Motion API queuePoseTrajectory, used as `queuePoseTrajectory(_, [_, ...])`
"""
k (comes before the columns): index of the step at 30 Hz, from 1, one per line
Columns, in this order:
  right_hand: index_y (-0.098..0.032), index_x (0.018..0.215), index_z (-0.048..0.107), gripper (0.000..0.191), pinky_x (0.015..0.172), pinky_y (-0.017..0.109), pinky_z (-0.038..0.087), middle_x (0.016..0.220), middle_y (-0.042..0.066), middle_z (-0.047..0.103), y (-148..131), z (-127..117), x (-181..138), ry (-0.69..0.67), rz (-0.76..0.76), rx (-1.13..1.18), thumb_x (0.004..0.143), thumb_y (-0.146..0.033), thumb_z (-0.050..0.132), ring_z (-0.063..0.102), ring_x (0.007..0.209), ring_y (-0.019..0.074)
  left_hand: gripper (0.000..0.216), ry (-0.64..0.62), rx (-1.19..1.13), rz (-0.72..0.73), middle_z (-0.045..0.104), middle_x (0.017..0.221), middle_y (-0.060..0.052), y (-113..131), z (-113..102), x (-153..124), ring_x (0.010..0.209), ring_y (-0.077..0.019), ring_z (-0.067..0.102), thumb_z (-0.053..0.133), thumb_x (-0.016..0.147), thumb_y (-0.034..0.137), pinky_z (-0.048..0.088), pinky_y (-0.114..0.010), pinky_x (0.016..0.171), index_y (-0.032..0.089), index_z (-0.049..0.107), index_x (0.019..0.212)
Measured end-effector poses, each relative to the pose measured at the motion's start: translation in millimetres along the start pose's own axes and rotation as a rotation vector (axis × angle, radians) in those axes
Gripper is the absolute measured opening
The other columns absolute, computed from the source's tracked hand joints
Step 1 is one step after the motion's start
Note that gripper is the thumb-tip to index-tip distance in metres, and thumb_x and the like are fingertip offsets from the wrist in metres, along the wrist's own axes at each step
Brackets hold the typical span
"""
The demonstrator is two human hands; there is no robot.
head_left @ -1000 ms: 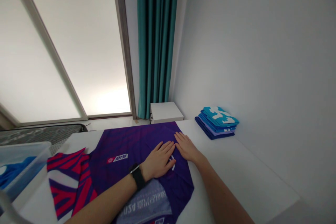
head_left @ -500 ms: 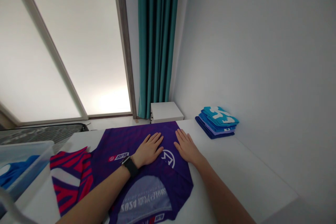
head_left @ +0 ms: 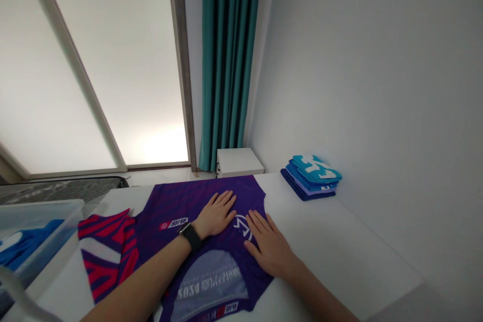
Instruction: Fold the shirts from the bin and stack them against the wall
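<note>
A purple sports jersey (head_left: 177,201) with pink and white striped sleeves lies spread on a white table (head_left: 332,231). My left hand (head_left: 217,214), a dark watch on its wrist, lies flat and open on the jersey's middle, just left of a white logo. My right hand (head_left: 266,246) rests flat and open on the jersey's right part, nearer to me, fingers pointing away beside the logo. Neither hand holds anything.
A stack of folded blue shirts (head_left: 312,175) sits at the table's far right by the wall. A clear plastic bin (head_left: 35,234) with blue cloth stands at the left. Beyond the table are a small white cabinet (head_left: 238,161), a teal curtain (head_left: 226,60) and a sliding door.
My right hand has slid back toward me along the jersey's right side. My left hand moved left earlier and now stays put. The jersey's upper right edge has shifted slightly.
</note>
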State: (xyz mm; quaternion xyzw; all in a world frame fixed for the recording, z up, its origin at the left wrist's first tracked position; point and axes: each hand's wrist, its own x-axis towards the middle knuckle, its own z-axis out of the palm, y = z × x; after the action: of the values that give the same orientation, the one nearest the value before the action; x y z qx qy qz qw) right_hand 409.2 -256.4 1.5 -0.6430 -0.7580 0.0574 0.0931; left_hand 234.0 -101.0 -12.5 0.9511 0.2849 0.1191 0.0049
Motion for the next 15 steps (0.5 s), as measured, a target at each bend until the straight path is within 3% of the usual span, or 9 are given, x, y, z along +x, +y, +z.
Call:
queuePoseTrajectory(7, [-0.02, 0.149, 0.03, 0.063, 0.118, 0.05, 0.009, 0.156, 0.009, 0.024, 1, 0, -2, 0.0, -0.005, -0.019, 0.097, -0.055, 0.03, 0.019, 0.145, 0.0242, 0.056, -0.021, -0.016, 0.016, 0.032, 0.154, -0.01, 5, -19, -27, 0.143, -0.0227, 0.027, 0.029, 0.1, 0.047, 0.024, -0.045, 0.116, 0.018, 0.035, 0.147])
queuePoseTrajectory(11, [-0.017, 0.149, 0.031, 0.066, 0.119, 0.051, 0.003, 0.156, 0.01, 0.025, -13, -3, 1, 0.005, -0.043, -0.019, 0.096, -0.057, 0.029, 0.016, 0.145, 0.0259, 0.056, -0.003, -0.025, 0.032, 0.03, 0.155, -0.007, 1, -38, -71, 0.143, -0.0225, 0.027, 0.033, 0.1, 0.046, 0.024, -0.044, 0.116, 0.023, 0.027, 0.15])
queuePoseTrajectory(15, [-0.016, 0.151, 0.023, 0.07, 0.12, 0.047, 0.006, 0.157, 0.008, 0.02, -36, -5, 4, -0.041, -0.166, 0.018, 0.096, -0.058, 0.03, 0.014, 0.146, 0.0242, 0.057, -0.006, -0.025, 0.015, 0.029, 0.156, -0.005, -4, -58, -123, 0.142, -0.0233, 0.03, 0.039, 0.099, 0.043, 0.026, -0.043, 0.116, 0.027, 0.023, 0.152])
